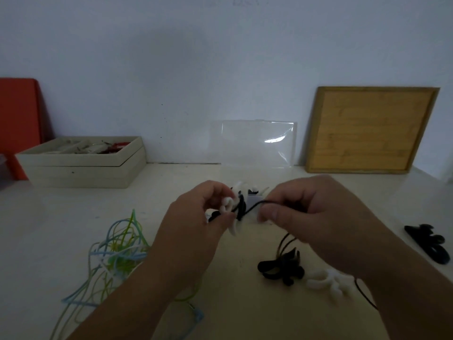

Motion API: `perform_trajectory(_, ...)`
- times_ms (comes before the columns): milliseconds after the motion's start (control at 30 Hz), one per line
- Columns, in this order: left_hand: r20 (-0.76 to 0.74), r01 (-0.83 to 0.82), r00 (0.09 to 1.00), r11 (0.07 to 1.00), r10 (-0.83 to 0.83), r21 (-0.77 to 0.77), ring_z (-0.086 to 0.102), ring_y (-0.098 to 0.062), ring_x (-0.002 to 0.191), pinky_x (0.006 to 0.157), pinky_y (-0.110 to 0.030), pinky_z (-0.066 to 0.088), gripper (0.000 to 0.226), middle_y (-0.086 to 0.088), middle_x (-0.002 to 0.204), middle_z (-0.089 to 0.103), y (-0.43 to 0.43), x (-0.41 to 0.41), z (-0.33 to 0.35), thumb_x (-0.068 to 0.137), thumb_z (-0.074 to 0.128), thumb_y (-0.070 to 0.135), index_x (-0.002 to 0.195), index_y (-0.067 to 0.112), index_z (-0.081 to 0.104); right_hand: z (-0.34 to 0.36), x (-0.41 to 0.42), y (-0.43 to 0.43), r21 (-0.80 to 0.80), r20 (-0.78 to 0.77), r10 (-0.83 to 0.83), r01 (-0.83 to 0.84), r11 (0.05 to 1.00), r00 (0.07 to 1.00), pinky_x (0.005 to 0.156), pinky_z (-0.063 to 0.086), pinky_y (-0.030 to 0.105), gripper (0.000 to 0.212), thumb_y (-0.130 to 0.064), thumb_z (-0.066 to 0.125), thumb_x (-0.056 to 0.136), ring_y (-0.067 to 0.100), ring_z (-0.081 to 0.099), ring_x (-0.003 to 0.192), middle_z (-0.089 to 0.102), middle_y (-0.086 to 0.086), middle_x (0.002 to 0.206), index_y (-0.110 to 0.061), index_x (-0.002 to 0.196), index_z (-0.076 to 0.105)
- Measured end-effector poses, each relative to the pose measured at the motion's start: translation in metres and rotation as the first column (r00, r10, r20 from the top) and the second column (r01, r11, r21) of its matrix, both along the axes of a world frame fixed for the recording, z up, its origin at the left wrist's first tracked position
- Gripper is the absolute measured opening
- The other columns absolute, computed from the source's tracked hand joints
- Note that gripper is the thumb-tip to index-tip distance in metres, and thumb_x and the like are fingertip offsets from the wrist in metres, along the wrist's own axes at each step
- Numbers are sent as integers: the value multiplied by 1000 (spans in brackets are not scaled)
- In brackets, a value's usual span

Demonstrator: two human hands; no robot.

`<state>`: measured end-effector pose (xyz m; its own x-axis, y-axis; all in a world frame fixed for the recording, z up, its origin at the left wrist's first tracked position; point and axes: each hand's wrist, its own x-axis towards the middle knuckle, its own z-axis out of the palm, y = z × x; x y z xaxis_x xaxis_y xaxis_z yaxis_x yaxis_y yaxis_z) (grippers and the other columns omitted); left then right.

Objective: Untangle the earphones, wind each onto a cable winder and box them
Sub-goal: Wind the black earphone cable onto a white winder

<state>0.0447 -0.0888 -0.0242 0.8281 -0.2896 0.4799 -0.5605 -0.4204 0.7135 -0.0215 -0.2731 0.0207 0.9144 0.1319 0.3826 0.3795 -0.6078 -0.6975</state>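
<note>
My left hand grips a white cable winder above the table, with black earphone cable wound round its middle. My right hand pinches that black cable just right of the winder; the cable runs down under the hand and out past my right wrist. A tangle of blue and green earphone cables lies on the table at the lower left. Spare winders lie on the table: a black one, a white one and another black one at the far right.
A beige divided box with items in it stands at the back left beside a red object. A clear plastic lid and a wooden tray lean against the wall.
</note>
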Motion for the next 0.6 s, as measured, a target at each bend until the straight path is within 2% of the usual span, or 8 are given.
perform_trajectory(133, -59, 185, 981, 982, -182, 40, 66, -3, 90, 82, -25, 53, 25, 13, 89, 70, -3, -5, 2, 86, 71, 7, 93, 30, 65, 1, 5, -7, -2, 148, -189, 191, 982, 971, 55, 41, 8, 18, -24, 64, 89, 2, 55, 56, 61, -19, 58, -30, 73, 71)
perform_trajectory(233, -156, 344, 924, 937, -349, -62, 64, -6, 82, 76, -22, 47, 16, 9, 89, 69, -5, -9, 4, 86, 68, 15, 93, 29, 66, -2, 9, -10, 2, 157, -249, 252, 968, 956, 58, 42, 8, 16, -25, 65, 89, 2, 58, 62, 65, -18, 66, -33, 75, 69)
perform_trajectory(333, -192, 390, 882, 896, -430, -211, 63, -10, 78, 70, -23, 49, 20, 1, 89, 71, -5, -10, 6, 80, 65, 13, 94, 27, 68, -4, 12, -12, 49, 97, -281, 277, 960, 955, 59, 41, 4, 16, -26, 63, 90, 0, 60, 67, 67, -16, 67, -35, 78, 68)
perform_trajectory(433, -200, 387, 856, 849, -476, -361, 65, -11, 75, 68, -23, 52, 23, -4, 88, 73, -4, -10, 8, 78, 65, 7, 94, 22, 70, -7, 13, -14, 60, 8, -305, 304, 951, 952, 55, 42, 8, 19, -28, 62, 93, 9, 59, 64, 68, -8, 66, -33, 77, 70)
perform_trajectory(533, -200, 354, 849, 808, -489, -470, 67, -17, 77, 67, -23, 54, 22, -7, 91, 75, -4, -10, 7, 78, 64, 8, 98, 16, 70, -12, 14, -10, -50, -136, -236, 231, 972, 962, 47, 36, 16, 30, -34, 57, 95, 9, 45, 49, 54, -3, 53, -38, 68, 70)
perform_trajectory(600, -204, 302, 862, 794, -464, -528, 65, -21, 76, 67, -26, 53, 25, -13, 94, 74, -5, -9, 6, 80, 64, 11, 104, 10, 69, -13, 15, -2, -124, -200, -157, 134, 983, 967, 49, 33, 15, 38, -33, 54, 96, 2, 42, 48, 51, -11, 51, -42, 61, 65)
